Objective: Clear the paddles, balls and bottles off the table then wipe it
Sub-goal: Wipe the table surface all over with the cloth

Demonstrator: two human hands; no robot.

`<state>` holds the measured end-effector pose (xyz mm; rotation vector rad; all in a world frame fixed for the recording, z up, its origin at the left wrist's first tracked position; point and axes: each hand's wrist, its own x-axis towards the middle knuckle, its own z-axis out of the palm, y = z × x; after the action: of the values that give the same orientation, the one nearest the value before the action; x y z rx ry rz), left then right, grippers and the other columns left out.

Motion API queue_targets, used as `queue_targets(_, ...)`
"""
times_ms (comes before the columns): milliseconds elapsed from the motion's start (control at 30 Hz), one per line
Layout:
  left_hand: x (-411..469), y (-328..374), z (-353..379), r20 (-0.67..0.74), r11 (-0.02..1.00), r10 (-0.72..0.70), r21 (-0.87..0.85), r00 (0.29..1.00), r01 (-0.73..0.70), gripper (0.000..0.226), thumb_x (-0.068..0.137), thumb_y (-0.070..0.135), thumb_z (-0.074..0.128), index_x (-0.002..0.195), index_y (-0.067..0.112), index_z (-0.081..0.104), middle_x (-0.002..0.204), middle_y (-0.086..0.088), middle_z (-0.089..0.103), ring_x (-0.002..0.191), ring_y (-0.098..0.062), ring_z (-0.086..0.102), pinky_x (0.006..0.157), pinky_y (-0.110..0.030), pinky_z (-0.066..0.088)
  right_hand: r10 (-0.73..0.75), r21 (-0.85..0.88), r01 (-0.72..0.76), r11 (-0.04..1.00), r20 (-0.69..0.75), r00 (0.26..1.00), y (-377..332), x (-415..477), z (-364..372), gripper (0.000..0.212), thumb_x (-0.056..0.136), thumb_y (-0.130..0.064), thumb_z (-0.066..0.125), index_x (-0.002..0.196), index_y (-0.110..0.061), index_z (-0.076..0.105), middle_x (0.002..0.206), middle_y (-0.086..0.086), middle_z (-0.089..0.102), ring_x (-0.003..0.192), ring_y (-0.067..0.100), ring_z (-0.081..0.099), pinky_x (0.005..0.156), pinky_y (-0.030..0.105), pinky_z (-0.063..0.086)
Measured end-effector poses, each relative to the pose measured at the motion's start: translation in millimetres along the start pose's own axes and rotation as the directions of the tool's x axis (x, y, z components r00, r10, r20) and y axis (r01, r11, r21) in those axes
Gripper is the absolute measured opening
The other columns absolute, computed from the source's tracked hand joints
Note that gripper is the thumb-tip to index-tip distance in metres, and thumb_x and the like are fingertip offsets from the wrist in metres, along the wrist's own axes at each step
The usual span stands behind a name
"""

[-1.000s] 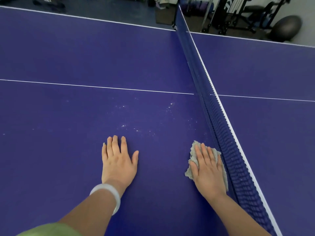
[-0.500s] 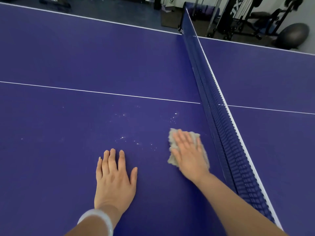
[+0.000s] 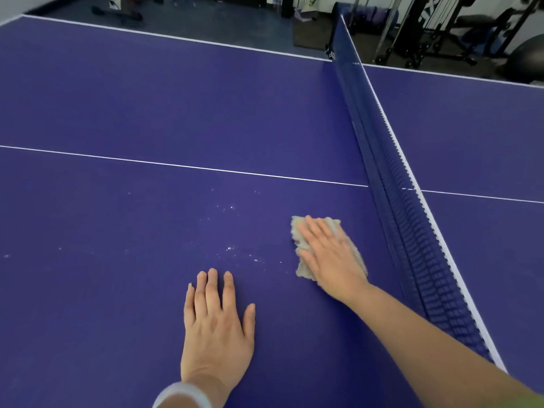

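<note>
flat-fingered, my right hand [image 3: 329, 257] is pressing the grey cloth [image 3: 300, 240] onto the blue table [image 3: 117, 98] beside the net [image 3: 412, 245]; left hand [image 3: 216, 328] is resting flat, released, near white specks [image 3: 231, 248].

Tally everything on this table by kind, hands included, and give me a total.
Hands: 2, left hand flat on the surface, right hand pressing the cloth
cloth: 1
net: 1
Total: 4
</note>
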<state>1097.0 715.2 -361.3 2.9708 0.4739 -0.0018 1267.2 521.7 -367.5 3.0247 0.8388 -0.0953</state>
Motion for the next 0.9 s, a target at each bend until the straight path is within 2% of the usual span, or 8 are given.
queue_targets(67,0,0,1,-0.015,1.0,0.007,-0.002,1.0,-0.007,0.072,0.095,0.051,0.019,0.139,0.002,0.05,0.143,-0.023,0.047,0.139,-0.039,0.037,0.113,-0.052,0.024,0.162,-0.049,-0.166,0.985,-0.07,0.984,35,6,0,0.057,0.103,-0.043,0.018,0.154,-0.018,0.024,0.159,0.004,0.028,0.145,0.023,0.025,0.12,0.043,0.01)
queue_targets(167,1,-1,1,-0.029,1.0,0.015,-0.002,0.999,-0.015,0.07,0.093,0.05,0.027,0.138,0.002,0.051,0.143,-0.024,0.047,0.138,-0.039,0.038,0.113,-0.053,0.025,0.502,0.088,-0.499,0.862,-0.018,0.865,81,32,-4,0.059,0.103,-0.044,0.02,0.156,-0.018,0.015,0.163,0.006,0.015,0.149,0.024,0.01,0.121,0.048,-0.002)
queue_targets(267,1,0,2,-0.011,1.0,0.012,0.002,1.0,-0.012,0.069,0.093,0.05,0.028,0.139,0.003,0.05,0.144,-0.023,0.046,0.139,-0.038,0.037,0.113,-0.053,0.024,0.6,0.186,-0.596,0.781,0.038,0.799,79,77,-8,0.061,0.101,-0.045,0.015,0.156,-0.018,0.011,0.164,0.005,0.009,0.15,0.023,0.004,0.12,0.052,-0.005)
queue_targets(467,0,1,-1,0.012,1.0,-0.004,0.021,1.0,0.004,0.069,0.093,0.05,0.026,0.14,0.005,0.05,0.145,-0.021,0.046,0.139,-0.037,0.038,0.112,-0.05,0.022,0.138,0.114,-0.138,0.984,0.011,0.99,-56,102,-9,0.062,0.1,-0.05,0.015,0.156,-0.022,0.011,0.164,0.0,0.007,0.15,0.021,0.001,0.12,0.051,-0.004)
queue_targets(600,-1,0,0,-0.001,1.0,0.003,0.019,1.0,-0.003,0.069,0.093,0.05,0.027,0.14,0.004,0.05,0.145,-0.021,0.046,0.139,-0.037,0.038,0.113,-0.05,0.021,-0.162,0.055,0.16,0.986,0.029,0.986,-58,42,-1,0.065,0.098,-0.055,0.006,0.156,-0.027,0.005,0.164,-0.007,0.003,0.15,0.014,-0.005,0.122,0.046,-0.003)
queue_targets(700,-2,0,2,-0.01,1.0,0.004,0.012,1.0,-0.004,0.069,0.094,0.05,0.026,0.139,0.004,0.05,0.144,-0.021,0.047,0.139,-0.037,0.038,0.113,-0.05,0.021,0.16,0.008,-0.159,0.987,-0.036,0.987,19,23,1,0.062,0.1,-0.053,0.011,0.156,-0.026,0.007,0.164,-0.006,0.005,0.151,0.015,0.0,0.122,0.045,-0.003)
queue_targets(767,-1,0,3,-0.008,1.0,0.007,0.01,1.0,-0.007,0.069,0.094,0.05,0.026,0.14,0.004,0.05,0.144,-0.022,0.047,0.139,-0.037,0.038,0.114,-0.05,0.021,0.451,0.049,-0.45,0.892,-0.032,0.892,71,14,-3,0.062,0.101,-0.05,0.015,0.156,-0.022,0.012,0.164,0.0,0.009,0.151,0.019,0.003,0.122,0.047,0.0)
queue_targets(900,-1,0,4,-0.003,1.0,0.001,0.016,1.0,-0.001,0.071,0.094,0.05,0.023,0.141,0.004,0.047,0.145,-0.021,0.045,0.14,-0.037,0.035,0.115,-0.051,0.022,0.612,0.087,-0.608,0.789,-0.021,0.791,70,19,-9,0.062,0.103,-0.047,0.019,0.154,-0.012,0.02,0.162,0.009,0.018,0.148,0.026,0.015,0.12,0.049,0.006)
